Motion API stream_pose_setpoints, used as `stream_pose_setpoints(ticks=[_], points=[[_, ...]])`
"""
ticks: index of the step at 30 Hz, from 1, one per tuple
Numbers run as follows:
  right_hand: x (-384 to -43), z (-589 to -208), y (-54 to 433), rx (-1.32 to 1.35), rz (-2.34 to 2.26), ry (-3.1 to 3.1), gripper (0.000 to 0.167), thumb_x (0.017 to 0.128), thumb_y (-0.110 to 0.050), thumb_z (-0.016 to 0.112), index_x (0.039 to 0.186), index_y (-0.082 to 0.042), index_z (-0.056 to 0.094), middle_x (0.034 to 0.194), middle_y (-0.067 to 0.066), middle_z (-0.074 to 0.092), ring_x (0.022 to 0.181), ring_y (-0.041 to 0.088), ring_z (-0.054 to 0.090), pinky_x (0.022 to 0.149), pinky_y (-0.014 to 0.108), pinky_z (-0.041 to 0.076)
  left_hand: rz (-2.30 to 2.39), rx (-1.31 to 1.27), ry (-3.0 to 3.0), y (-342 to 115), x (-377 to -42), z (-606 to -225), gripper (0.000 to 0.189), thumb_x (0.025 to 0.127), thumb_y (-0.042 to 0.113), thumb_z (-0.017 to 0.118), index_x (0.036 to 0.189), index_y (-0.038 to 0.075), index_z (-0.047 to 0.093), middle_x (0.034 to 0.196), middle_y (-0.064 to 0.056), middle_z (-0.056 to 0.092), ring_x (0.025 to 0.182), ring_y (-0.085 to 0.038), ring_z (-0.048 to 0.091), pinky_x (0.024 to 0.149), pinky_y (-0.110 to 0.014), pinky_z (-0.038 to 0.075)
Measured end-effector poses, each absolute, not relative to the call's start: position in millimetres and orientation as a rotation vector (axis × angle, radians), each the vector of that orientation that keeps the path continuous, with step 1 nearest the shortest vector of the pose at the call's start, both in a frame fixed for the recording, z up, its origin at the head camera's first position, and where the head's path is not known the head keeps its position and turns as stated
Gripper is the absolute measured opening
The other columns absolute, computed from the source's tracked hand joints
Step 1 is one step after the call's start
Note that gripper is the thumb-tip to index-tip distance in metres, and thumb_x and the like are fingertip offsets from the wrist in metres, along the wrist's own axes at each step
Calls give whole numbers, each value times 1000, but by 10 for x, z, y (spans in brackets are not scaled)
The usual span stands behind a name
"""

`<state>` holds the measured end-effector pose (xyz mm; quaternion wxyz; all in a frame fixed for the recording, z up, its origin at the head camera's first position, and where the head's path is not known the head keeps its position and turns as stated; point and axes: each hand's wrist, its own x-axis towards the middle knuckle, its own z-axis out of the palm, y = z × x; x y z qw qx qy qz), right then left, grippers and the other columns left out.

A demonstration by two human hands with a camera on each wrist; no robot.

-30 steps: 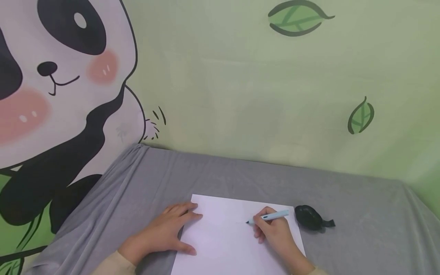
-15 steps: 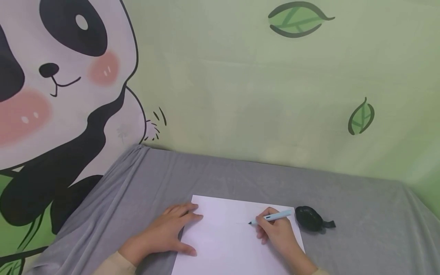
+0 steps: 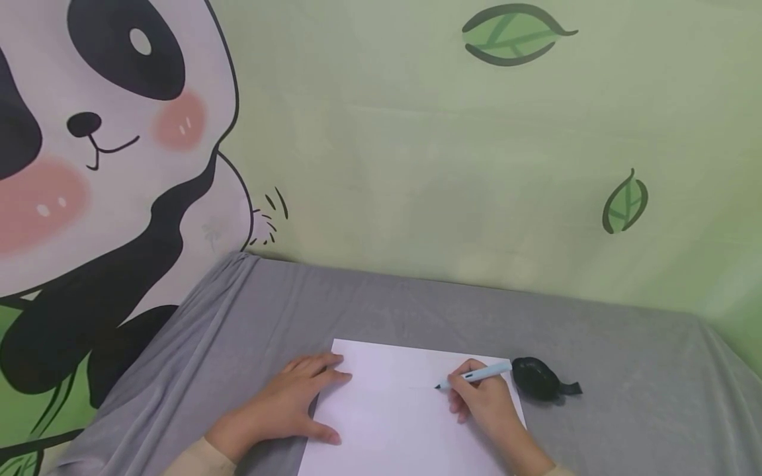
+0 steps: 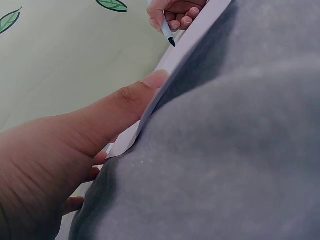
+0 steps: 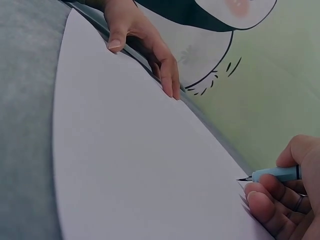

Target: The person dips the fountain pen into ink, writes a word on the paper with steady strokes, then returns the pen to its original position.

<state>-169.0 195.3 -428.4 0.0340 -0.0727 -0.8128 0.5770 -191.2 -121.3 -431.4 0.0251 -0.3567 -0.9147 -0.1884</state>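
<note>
A white sheet of paper lies on the grey cloth in the head view. My right hand pinches a light blue fountain pen, its dark nib right at the paper. A faint thin line runs leftward from the nib. In the right wrist view the pen points left, and a ring shows on one finger. My left hand rests at the paper's left edge, fingers spread, with thumb and fingertips on the sheet. The left wrist view shows the left thumb pressing the paper's edge.
Just right of the paper's upper corner lies a glossy black, rounded object with a short tail. Grey cloth covers the table. Behind it hangs a pale green backdrop printed with a panda and leaves.
My right hand has slid a little to the right with the pen, and the faint line has grown longer behind the nib. The left hand has stayed in place.
</note>
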Motion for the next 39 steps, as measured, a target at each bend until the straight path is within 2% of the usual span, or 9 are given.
stream_pose_setpoints(ticks=[20,39], points=[[-1686,-4240,2038,-139,1837,-2538,13,88,-5,62,93,6,57,66,10,64,49,12,59,44,24,50,-610,-1092,-2835,-1211,-1900,-4300,81,65,67,74,130,20,59,143,-8,49,129,-31,47,104,-54,36],[-1690,-4234,2048,-215,1835,-2496,8,88,-2,60,87,5,57,63,8,63,47,13,58,43,25,50,-601,-1098,-2851,-1208,-1893,-4279,83,65,69,72,131,21,58,144,-8,48,130,-32,46,105,-55,36]])
